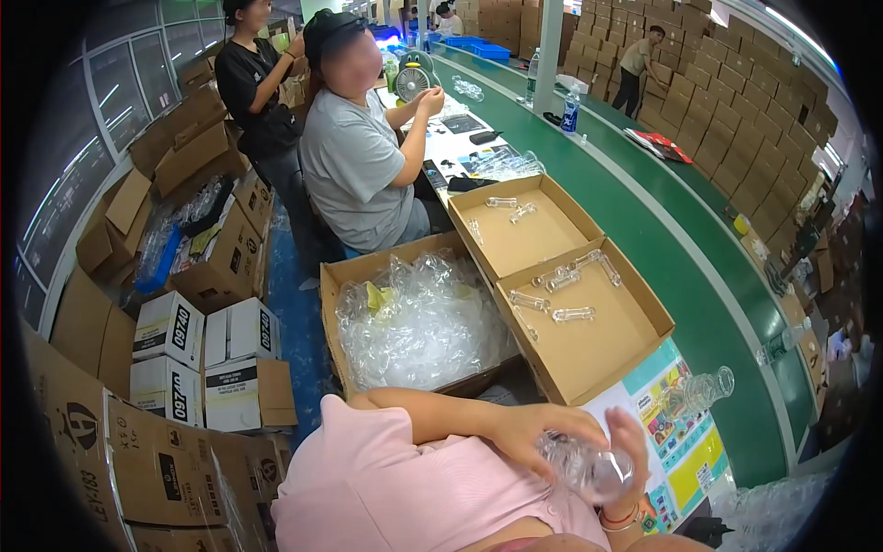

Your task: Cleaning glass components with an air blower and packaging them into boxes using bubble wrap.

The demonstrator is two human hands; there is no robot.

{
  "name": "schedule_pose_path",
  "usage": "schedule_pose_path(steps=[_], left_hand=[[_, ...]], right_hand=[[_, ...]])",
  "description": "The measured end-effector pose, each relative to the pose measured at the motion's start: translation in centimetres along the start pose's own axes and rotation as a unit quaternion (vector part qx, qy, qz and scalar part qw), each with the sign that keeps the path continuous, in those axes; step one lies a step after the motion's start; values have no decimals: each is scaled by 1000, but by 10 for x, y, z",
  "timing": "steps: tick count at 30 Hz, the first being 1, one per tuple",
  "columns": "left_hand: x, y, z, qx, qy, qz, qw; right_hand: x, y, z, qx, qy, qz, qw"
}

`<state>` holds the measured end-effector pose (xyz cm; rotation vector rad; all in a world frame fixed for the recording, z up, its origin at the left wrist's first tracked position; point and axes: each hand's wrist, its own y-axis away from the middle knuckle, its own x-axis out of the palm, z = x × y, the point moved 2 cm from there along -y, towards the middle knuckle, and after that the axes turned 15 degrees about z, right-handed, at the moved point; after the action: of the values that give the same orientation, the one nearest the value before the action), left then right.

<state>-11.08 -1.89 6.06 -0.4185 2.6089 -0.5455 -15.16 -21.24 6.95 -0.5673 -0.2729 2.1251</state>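
Observation:
Between my two hands, close to my chest, is a clear glass vessel [593, 467] with a rounded end. My left hand [538, 437] reaches across from the left, its fingers curled over the narrower part. Behind the rounded end, my right hand [630, 460] cups the vessel with its fingers pointing up; it is slightly blurred. Another clear glass vessel [696, 394] with a flared end lies on the colourful printed sheet [685, 478] beside my right hand. Just beyond my hands, a shallow cardboard tray [602, 359] holds several small clear glass tubes [573, 315].
A second cardboard tray [501, 258] with a few glass pieces adjoins the first. Left of them stands a carton of crumpled clear plastic bags [418, 322]. A green conveyor belt [681, 248] runs along the right. A seated co-worker [359, 156] is at the table; stacked cartons [170, 469] fill the left.

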Motion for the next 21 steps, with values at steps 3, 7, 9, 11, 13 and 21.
schedule_pose_path(steps=[3, 7, 9, 11, 13, 21], left_hand=[[1, -4, -8, 6, -2, 65, 998], [8, -8, -15, 9, 22, 118, 993], [8, -12, -19, 38, -48, 119, 991], [5, -15, -18, 50, -72, 151, 985], [7, -20, -11, 54, -96, 183, 977], [15, -29, -8, 105, -63, 114, 986]], right_hand=[[-3, -1, 10, -62, 12, 103, 993], [10, -3, 31, -45, 5, 167, 985], [7, -9, 33, -56, 88, 163, 981], [8, -9, 31, -47, 74, 202, 975], [5, -11, 30, -42, 54, 241, 968], [9, -3, 30, -51, 81, 197, 976]])
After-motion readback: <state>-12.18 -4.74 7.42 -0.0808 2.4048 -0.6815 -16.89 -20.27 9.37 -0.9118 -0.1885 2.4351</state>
